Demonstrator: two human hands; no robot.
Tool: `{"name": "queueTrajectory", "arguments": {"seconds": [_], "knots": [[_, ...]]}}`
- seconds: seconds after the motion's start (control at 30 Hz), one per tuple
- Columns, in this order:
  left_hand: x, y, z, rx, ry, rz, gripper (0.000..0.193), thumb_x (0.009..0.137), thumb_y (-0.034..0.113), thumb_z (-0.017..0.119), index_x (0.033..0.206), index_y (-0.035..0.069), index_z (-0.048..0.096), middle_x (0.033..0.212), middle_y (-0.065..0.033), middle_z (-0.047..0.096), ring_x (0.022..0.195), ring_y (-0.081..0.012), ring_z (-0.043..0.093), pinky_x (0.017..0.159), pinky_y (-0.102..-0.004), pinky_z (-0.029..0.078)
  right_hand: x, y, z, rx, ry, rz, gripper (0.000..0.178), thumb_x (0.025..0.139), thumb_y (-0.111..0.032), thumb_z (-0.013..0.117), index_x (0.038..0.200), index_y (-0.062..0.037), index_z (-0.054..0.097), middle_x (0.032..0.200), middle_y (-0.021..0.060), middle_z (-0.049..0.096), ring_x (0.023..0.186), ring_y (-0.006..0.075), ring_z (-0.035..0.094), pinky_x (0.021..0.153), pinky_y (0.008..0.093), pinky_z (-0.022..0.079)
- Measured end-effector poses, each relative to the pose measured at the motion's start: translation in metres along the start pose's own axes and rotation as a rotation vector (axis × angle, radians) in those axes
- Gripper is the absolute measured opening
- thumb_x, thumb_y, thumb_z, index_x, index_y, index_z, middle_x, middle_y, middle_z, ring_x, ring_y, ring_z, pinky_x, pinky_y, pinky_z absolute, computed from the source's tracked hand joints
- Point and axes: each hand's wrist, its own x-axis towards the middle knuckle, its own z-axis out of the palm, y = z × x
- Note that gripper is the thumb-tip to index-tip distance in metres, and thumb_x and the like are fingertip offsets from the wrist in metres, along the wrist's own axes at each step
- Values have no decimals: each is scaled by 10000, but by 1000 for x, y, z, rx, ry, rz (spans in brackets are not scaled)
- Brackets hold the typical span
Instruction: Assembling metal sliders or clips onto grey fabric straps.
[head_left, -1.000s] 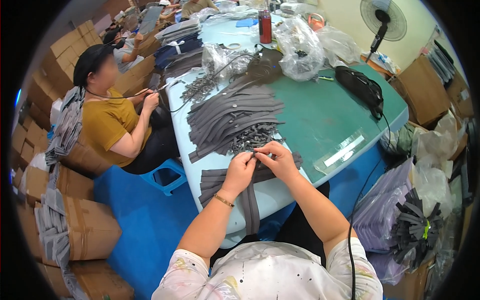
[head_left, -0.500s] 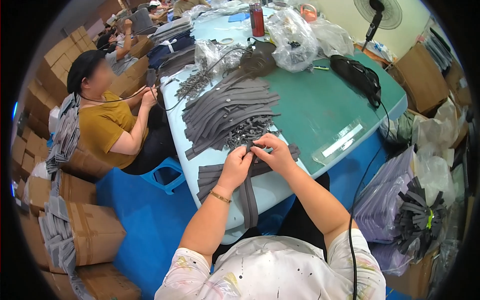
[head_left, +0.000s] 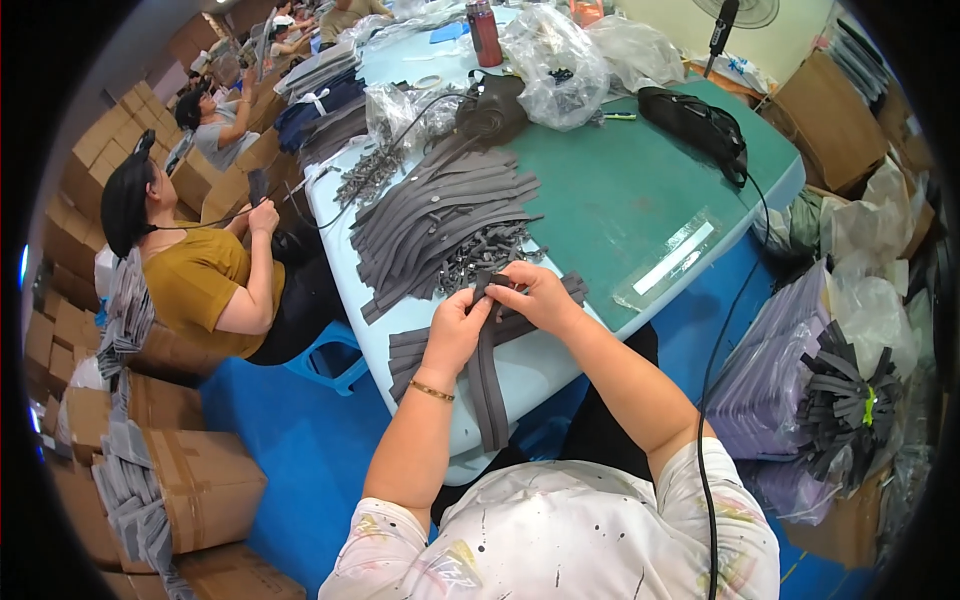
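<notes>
Both my hands meet above the near end of the table, fingers pinched together. Between them is the top end of a grey zipper strip [head_left: 487, 395], whose long tail hangs over the table's near edge. My left hand [head_left: 455, 330] grips it from the left, and my right hand [head_left: 538, 297] pinches the same end from the right. Fingers partly hide that end. Just beyond lies a heap of small dark zipper sliders [head_left: 485, 258], beside a wide pile of grey zipper strips [head_left: 430, 215]. More flat grey strips [head_left: 408, 352] lie under and left of my hands.
A green mat [head_left: 620, 210] covers the table's right side, with a black pouch [head_left: 695, 122] on it. Clear plastic bags [head_left: 555, 65] and a red bottle [head_left: 484, 35] stand farther back. A co-worker [head_left: 205, 285] sits at left near a blue stool [head_left: 335, 360]. Cartons [head_left: 205, 490] flank the floor.
The view has shifted slightly, so the table sits a little more to the left. My hands keep the pinch on the zipper strip. The co-worker's head has turned away.
</notes>
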Motion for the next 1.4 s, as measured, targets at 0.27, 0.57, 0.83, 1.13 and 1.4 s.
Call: {"name": "queueTrajectory", "arguments": {"seconds": [0.27,0.57,0.83,1.13,1.4], "knots": [[-6,33,16,-359,75,2,190,902,193,554,927,5,560,777,-30,607,672,-67,571,578,-194,472,4,0,-3,89,89,-159,95,777,-144,676,823,-62,683,743,20,570,695,103,532,612,236,414],[41,63,-34,487,-64,14,307,845,218,594,653,-3,503,583,-60,516,526,-140,531,515,-304,418,89,17,-56,756,555,422,202,798,-148,658,932,1,628,815,13,598,722,80,565,557,194,421],[90,62,-56,1208,325,465,342,768,280,662,1037,85,580,1016,-123,556,997,-315,492,836,-380,407,106,31,-67,144,420,296,210,796,-144,651,943,4,624,874,66,640,743,134,614,612,258,483],[-29,30,-49,1253,114,361,268,712,168,706,925,54,591,872,-93,564,846,-283,542,766,-375,424,5,-11,-23,-766,-425,-154,197,716,-283,698,836,-137,642,882,30,569,961,230,511,828,355,397],[-81,37,-18,-686,88,-470,235,879,155,586,1038,8,494,980,-113,566,882,-198,575,788,-284,489,-9,-24,-23,-672,-136,-412,140,708,-194,707,799,-128,623,903,-10,585,912,188,531,797,335,386]]}}
